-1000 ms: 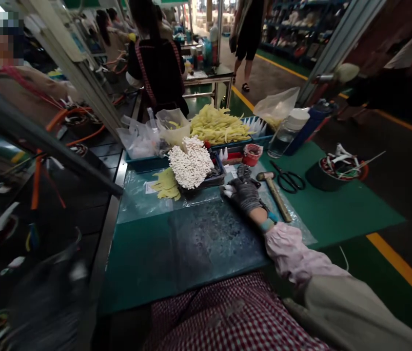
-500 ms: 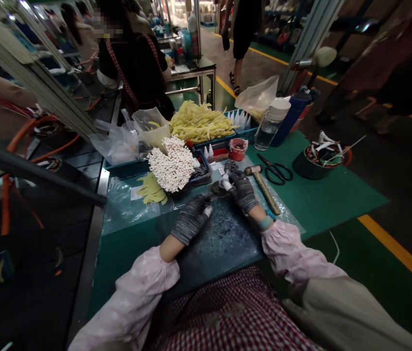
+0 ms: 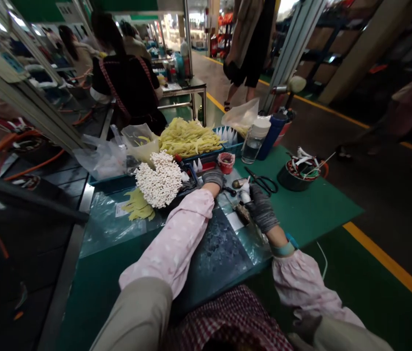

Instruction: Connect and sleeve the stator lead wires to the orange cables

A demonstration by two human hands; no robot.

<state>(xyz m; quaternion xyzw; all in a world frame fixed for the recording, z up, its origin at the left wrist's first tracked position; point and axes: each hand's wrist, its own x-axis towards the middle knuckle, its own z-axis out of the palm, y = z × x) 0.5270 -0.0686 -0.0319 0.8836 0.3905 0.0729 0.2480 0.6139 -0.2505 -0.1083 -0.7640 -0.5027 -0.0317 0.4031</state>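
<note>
My right hand (image 3: 262, 209), in a grey knit glove, is closed around a small white bottle (image 3: 245, 193) with a narrow tip, over the right part of the work surface. My left hand (image 3: 213, 176), gloved alike, reaches forward beside the red pot (image 3: 225, 162) and the small white cones (image 3: 197, 165). Its fingers are hidden, so I cannot tell what it touches. A hammer's head (image 3: 240, 183) shows just left of the bottle; my right hand covers part of its handle. Black scissors (image 3: 262, 180) lie beyond that hand. Below the bottle is a dark brown piece (image 3: 242, 213) I cannot make out.
White-tipped stems (image 3: 159, 179) stand bunched at left beside yellow-green leaf-like pieces (image 3: 187, 137). A clear water bottle (image 3: 255, 140) and a blue flask (image 3: 272, 135) stand at the back. A black tub (image 3: 295, 174) of scraps sits right. A co-worker (image 3: 127, 87) sits ahead; people walk in the aisle.
My left hand has moved from the near work surface forward to beside the red pot. My right hand has shifted right, over the hammer, still with the white bottle. The camera view has shifted.
</note>
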